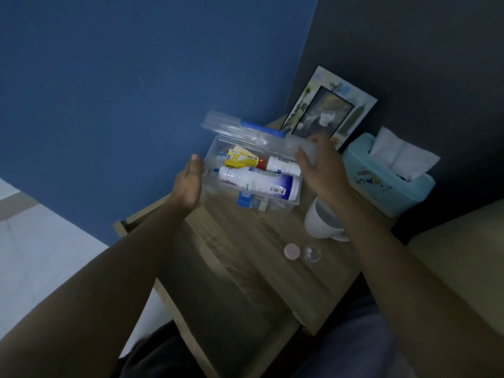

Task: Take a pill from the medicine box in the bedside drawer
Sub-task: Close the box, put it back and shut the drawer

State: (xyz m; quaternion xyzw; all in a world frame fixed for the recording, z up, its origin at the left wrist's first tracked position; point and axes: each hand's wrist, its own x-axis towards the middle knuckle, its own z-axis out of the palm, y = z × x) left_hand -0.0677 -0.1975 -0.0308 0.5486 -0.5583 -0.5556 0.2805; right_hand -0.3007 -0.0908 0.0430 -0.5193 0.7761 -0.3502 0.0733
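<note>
Two hands flank the clear medicine box [252, 170], which sits on the wooden desk [245, 268]. Left of the box, the left hand [188, 184] presses its open palm against the box's end wall, fingers spread and gripping nothing. Inside lie a big white bottle [257, 182] and a yellow packet [241, 158]. At the box's right, the right hand [319, 165] has its fingers closed on the raised lid [245, 132] (half open). Nearer than the box stand a pink cap [291, 251], a small clear cup [312, 253] with two pills, and a white mug [321, 221].

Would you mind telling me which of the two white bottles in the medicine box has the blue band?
The larger bottle, lying on its side at the front; the smaller one behind it is plain white.
</note>
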